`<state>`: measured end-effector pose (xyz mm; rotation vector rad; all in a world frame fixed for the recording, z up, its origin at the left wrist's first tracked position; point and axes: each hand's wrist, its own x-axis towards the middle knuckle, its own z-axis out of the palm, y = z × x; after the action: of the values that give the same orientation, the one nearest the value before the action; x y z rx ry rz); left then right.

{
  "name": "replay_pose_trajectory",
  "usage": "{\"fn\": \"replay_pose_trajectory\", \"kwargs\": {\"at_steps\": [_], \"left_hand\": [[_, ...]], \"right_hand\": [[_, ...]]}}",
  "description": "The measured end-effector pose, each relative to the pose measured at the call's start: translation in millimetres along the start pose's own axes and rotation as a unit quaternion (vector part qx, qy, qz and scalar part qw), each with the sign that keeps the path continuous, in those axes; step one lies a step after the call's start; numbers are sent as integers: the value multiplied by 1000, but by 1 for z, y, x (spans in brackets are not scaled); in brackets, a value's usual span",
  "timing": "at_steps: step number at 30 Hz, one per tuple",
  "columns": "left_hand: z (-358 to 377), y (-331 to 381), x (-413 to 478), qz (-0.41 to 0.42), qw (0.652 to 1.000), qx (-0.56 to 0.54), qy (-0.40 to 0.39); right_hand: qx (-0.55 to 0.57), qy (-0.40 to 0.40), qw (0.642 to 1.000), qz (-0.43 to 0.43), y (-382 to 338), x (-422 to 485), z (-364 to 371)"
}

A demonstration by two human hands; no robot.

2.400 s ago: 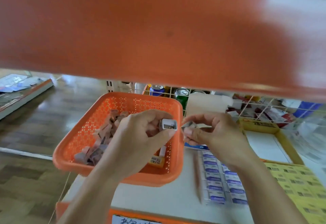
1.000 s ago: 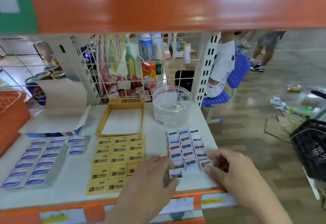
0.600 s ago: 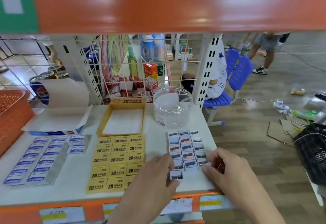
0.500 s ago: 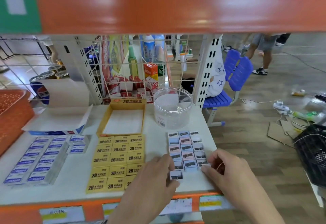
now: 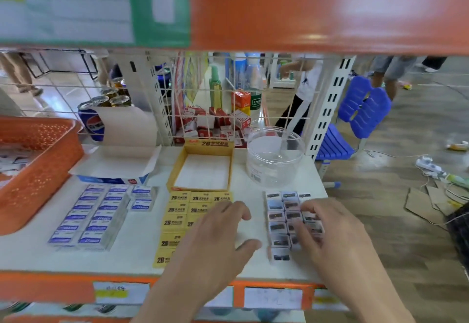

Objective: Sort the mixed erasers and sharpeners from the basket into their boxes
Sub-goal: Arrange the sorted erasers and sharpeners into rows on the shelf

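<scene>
The sharpeners (image 5: 276, 222) reach the shelf's (image 5: 127, 263) 6 o'clock edge in 3 columns. The left hand (image 5: 218, 241) hovers over the bare strip at their 9 o'clock, fingers spread. The right hand (image 5: 330, 236) covers them with fingers bent; whether it grips is unclear. The basket (image 5: 38, 183) is at 9 o'clock.

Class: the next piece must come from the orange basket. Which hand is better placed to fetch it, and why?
Left. The left hand is open above the yellow erasers, nearer the orange basket; the right hand rests on the sharpeners, farthest from it.
</scene>
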<state>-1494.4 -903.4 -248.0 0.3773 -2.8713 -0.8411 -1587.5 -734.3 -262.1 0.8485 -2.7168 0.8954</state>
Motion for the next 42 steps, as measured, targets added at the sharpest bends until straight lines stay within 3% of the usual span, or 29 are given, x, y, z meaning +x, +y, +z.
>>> {"fn": "replay_pose_trajectory", "kwargs": {"at_steps": [3,9,16,22,25,29,34,38,42], "left_hand": [[-23,-21,-5,4,996,58,65],[-69,-95,-32,-65,982,119,132],[-145,-201,-70,-102,961,97,238],[-228,-292,-87,-146,947,109,265],[-258,-329,-74,-207,951,136,187],[-274,-362,-37,-176,967,185,12],[-262,-375,0,-173,939,245,-167],[-260,-365,0,-160,908,322,-213],[-263,-369,-8,-139,925,312,-167]], "right_hand": [[-21,-15,998,-50,-36,15,18],[-62,-170,976,-120,-130,42,58],[-27,-203,950,-238,-255,77,115],[7,-174,939,-298,-363,111,169],[-71,-223,927,-291,-395,128,205],[-228,-325,884,-246,-414,143,242],[-294,-386,848,-214,-416,153,266],[-291,-393,848,-202,-415,155,274],[-258,-359,876,-194,-414,153,270]]}}
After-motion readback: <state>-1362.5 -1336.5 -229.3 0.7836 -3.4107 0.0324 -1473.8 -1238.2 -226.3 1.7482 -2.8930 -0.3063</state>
